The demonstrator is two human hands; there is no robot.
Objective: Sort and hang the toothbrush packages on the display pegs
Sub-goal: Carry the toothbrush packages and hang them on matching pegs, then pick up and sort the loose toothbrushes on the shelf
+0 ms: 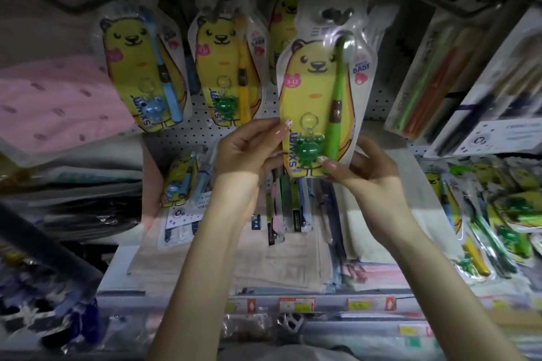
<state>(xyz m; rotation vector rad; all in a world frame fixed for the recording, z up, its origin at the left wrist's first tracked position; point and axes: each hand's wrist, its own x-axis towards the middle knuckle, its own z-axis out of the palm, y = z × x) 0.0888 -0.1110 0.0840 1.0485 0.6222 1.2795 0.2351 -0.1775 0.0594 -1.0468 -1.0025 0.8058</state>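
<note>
I hold a yellow bear toothbrush package [315, 88] with a green brush and a green frog charm upright in front of the pegboard. My left hand [249, 149] pinches its lower left edge and my right hand [366, 167] grips its lower right corner. The package's hang hole sits near the top by a peg [337, 13]. Two matching packages hang to the left: one with a blue brush [140, 73] and one with a yellow brush [225, 67]. Another yellow package [281, 26] hangs partly hidden behind the held one.
A heap of loose bear packages [498, 214] lies at the right. Boxed adult toothbrushes [440, 76] lean at upper right. Smaller packages [187, 182] hang on the lower pegs. Pink fabric [52, 102] lies at left. Price-tag rails [308, 303] run along the shelf front.
</note>
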